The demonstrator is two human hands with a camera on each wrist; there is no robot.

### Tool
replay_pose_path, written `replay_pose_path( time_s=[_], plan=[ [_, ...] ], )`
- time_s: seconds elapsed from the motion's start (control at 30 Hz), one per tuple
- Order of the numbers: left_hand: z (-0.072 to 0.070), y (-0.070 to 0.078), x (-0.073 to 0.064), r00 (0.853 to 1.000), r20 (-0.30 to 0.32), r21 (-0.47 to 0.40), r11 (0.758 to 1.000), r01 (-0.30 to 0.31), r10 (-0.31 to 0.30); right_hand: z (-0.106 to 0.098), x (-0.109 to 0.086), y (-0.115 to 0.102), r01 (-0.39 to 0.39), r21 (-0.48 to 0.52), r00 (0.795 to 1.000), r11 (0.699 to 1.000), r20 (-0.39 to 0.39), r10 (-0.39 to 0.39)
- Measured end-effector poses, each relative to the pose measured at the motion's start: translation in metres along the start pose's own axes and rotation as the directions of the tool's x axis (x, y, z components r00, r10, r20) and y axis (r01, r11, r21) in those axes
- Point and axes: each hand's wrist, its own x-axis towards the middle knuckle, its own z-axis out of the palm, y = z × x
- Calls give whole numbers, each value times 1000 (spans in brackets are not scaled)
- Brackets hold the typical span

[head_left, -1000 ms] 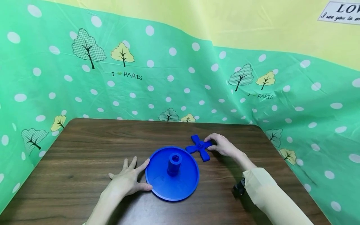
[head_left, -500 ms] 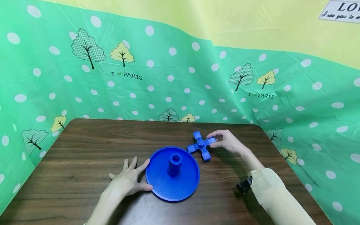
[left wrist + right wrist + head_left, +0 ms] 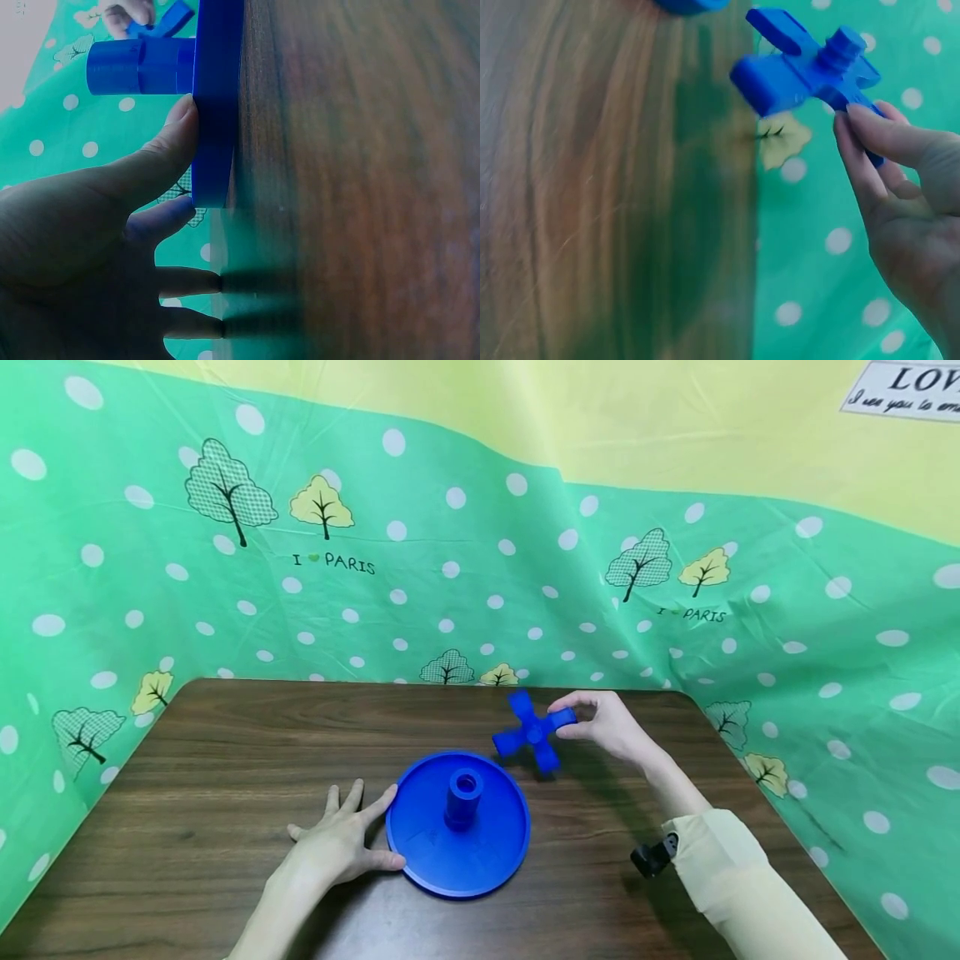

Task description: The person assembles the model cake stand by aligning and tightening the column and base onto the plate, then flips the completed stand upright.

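Note:
A round blue plastic base (image 3: 487, 860) with a low rim lies on the table, and a hollow post (image 3: 462, 806) stands up from its middle. Spread wide, my left hand (image 3: 333, 847) touches the base's left edge with thumb and forefinger; its other fingers are stretched out towards the tabletop. Behind the base and to its right, my right hand (image 3: 611, 727) pinches one arm of a blue four-armed cross piece (image 3: 532, 732) between thumb and fingers. In the right wrist view the cross piece (image 3: 772, 86) hangs tilted above the table, showing a short ridged stub at its centre.
The brown wood-grain table (image 3: 247, 760) runs back to a green and yellow printed curtain (image 3: 420, 610), which stands along its far edge and both sides. A small black device (image 3: 654, 856) sits at my right wrist.
My right hand has raised the cross piece off the table and shifted it slightly away from me, tilting it. The left hand and the round base have stayed in place.

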Motion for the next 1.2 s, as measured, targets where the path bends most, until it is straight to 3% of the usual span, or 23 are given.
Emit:
replay_pose_path(
  time_s=[0.47, 0.77, 1.2],
  plan=[
    [2, -1, 0, 1000, -4, -1, 1000, -11, 11, 16, -11, -64, 155, -27, 979, 988, -128, -157],
    [0, -1, 0, 1000, 1, -9, 1000, -14, 14, 34, -19, -90, 266, 71, 953, 961, -168, -252],
    [0, 0, 0, 1000, 4, -12, 1000, -19, 19, 67, -25, -93, 299, 230, 953, 926, -127, -276]
  ],
)
